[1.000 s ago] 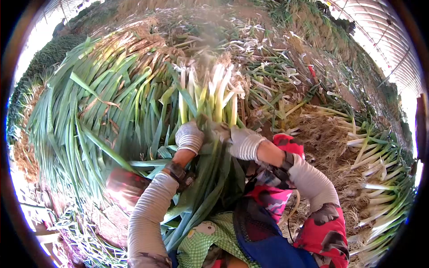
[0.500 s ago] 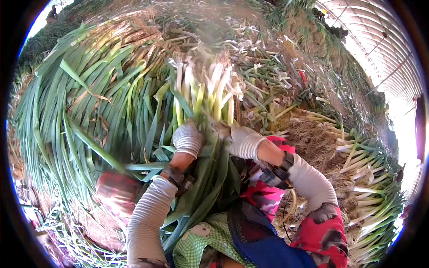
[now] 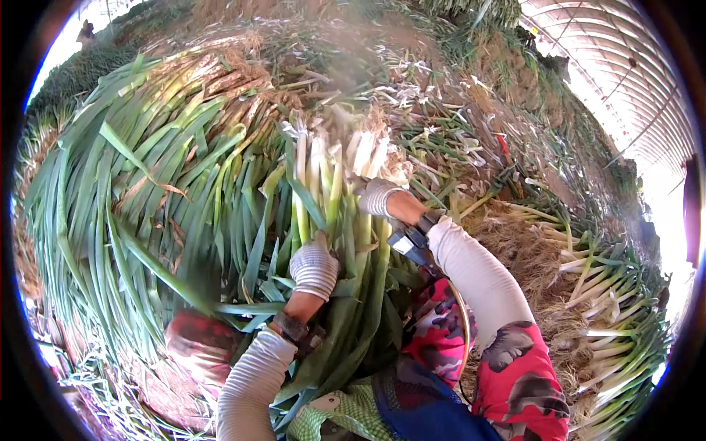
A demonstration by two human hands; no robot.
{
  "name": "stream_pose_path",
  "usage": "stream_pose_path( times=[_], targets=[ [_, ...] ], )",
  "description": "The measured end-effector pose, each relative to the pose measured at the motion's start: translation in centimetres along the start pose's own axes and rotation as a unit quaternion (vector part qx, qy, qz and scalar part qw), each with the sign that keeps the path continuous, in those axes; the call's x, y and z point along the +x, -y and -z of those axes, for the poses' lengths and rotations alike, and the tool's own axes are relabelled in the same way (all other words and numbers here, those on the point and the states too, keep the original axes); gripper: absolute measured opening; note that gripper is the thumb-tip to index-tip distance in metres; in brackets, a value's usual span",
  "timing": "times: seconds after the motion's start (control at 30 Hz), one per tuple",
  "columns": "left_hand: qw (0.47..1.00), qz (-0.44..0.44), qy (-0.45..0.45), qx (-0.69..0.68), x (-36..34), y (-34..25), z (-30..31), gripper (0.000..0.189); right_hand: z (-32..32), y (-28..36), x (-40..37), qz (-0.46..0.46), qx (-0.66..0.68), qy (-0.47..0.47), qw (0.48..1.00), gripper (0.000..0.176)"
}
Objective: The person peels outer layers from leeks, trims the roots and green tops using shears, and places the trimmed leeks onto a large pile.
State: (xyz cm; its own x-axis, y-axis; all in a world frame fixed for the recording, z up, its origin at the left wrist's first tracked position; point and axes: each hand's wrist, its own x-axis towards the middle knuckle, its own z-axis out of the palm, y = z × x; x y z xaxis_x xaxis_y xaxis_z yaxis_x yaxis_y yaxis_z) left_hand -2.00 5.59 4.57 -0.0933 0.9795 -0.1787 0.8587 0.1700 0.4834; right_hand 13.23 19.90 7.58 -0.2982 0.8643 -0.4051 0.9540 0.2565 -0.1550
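A bunch of leeks (image 3: 334, 184) with white stems and broad green leaves lies in front of me, its root ends pointing away. My left hand (image 3: 315, 268), in a striped glove, is closed round stems and leaves at the bunch's left side. Higher up, my right hand (image 3: 379, 197), also gloved, rests against the white stems on the right side with its fingers bent; what lies between them is hidden. The leaves run down below both hands onto my lap.
A large heap of leeks (image 3: 147, 191) spreads to the left. On the right, trimmed leeks (image 3: 610, 331) lie in a row beside matted roots (image 3: 515, 250). A red object (image 3: 503, 144) lies among scattered scraps beyond them.
My right hand has moved up along the stems, away from my left hand. My left hand sits slightly lower in the view, as does the bunch.
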Motion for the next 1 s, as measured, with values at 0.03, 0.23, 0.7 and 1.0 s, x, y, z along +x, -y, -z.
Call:
stream_pose_path(
  times=[0.03, 0.23, 0.7, 1.0],
  targets=[
    [1.0, -0.003, -0.003, -0.002, 0.1, 0.2, -0.2, 0.029, -0.3, -0.4, 2.2, 0.031, -0.057, 0.024, 0.998, 0.035],
    [0.998, 0.021, 0.048, -0.027, 0.2, 0.2, 1.2, 0.044, -0.6, -1.5, 6.3, -0.011, 0.068, -0.04, 0.997, 0.033],
    [0.982, -0.099, 0.091, -0.134, -2.7, 5.2, 3.5, 0.051, -2.9, 0.8, -5.9, 0.028, 0.257, 0.022, 0.966, 0.035],
    [0.972, 0.044, -0.086, 0.215, 10.7, 11.8, 9.4, 0.048, -4.1, 0.0, -7.4, -0.007, 0.087, 0.015, 0.996, 0.067]
  ],
)
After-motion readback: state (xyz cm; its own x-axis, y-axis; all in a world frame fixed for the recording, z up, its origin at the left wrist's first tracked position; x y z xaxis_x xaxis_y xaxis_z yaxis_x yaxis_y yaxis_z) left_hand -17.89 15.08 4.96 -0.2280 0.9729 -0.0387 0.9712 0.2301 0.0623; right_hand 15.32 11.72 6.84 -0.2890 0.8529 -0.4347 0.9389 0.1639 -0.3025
